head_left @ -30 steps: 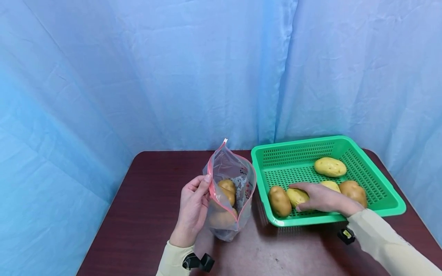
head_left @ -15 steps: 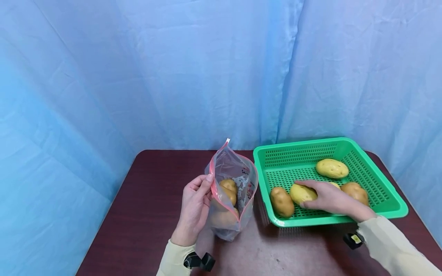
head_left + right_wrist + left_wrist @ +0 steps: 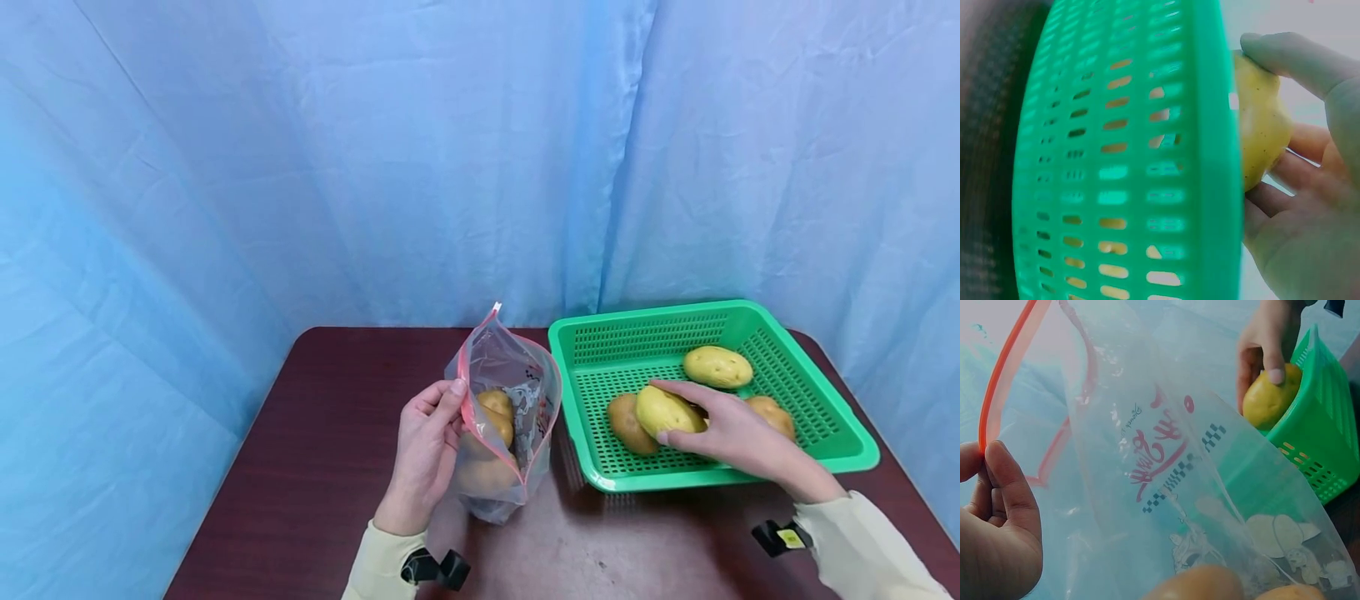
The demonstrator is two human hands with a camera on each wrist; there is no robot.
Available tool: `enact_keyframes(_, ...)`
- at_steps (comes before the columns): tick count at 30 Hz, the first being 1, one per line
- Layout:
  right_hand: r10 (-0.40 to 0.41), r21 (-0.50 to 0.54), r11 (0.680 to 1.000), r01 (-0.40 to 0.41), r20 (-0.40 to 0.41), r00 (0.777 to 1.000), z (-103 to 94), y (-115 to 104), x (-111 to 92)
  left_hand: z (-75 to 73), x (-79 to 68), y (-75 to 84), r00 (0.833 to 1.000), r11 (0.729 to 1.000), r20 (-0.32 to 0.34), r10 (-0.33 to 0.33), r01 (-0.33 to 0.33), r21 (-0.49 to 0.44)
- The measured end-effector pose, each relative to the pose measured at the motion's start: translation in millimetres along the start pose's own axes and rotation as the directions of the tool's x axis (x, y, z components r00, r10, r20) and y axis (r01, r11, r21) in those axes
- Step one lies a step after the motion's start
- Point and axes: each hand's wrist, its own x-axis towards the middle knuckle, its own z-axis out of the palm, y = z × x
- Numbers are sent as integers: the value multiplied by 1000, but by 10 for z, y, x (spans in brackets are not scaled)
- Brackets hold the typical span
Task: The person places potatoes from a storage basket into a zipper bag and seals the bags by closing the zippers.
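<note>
My left hand (image 3: 423, 446) pinches the pink zip edge of a clear zip bag (image 3: 498, 354), which stands upright with its mouth open. Several brown potatoes (image 3: 495, 406) lie inside the bag. Over the green basket (image 3: 652, 314), my right hand (image 3: 738, 433) grips a yellow potato (image 3: 666, 411) between thumb and fingers. The right wrist view shows that yellow potato (image 3: 1260, 125) at about rim height. A brown potato (image 3: 626, 425) lies partly behind it, at the basket's left. Another yellow potato (image 3: 717, 367) sits further back, and a brown potato (image 3: 772, 414) shows beyond my right hand.
Bag and basket stand side by side on a dark red-brown table (image 3: 337, 433). A blue curtain (image 3: 450, 167) hangs close behind the table's far edge. The basket's slotted wall (image 3: 1122, 150) is near the right wrist.
My right hand has raised the yellow potato from the basket floor. The brown potato beside it has shifted right and back. My left hand keeps its hold on the bag's edge.
</note>
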Motion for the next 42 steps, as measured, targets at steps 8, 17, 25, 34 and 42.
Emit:
enact_keyframes(8, -5, 66, 998, 11, -92, 996, -20, -159, -102, 8, 7, -9, 1000, 1000, 20, 7, -7, 1)
enact_keyframes(17, -18, 101, 994, 37, -182, 983, -43, -420, -158, 42, 3, -3, 1000, 1000, 28, -3, 3, 6)
enact_keyframes(25, -73, 191, 974, 121, -242, 968, -52, -681, -130, 47, -2, 9, 999, 1000, 40, 0, -1, 13)
enact_keyframes(34, -104, 286, 940, 186, -280, 954, -86, -912, -109, 63, -26, 8, 999, 1000, 50, -3, 2, 24)
enact_keyframes(42, -122, 299, 927, 228, -335, 934, -81, -1152, -28, 55, -1, -29, 999, 1000, 46, -23, 22, 13)
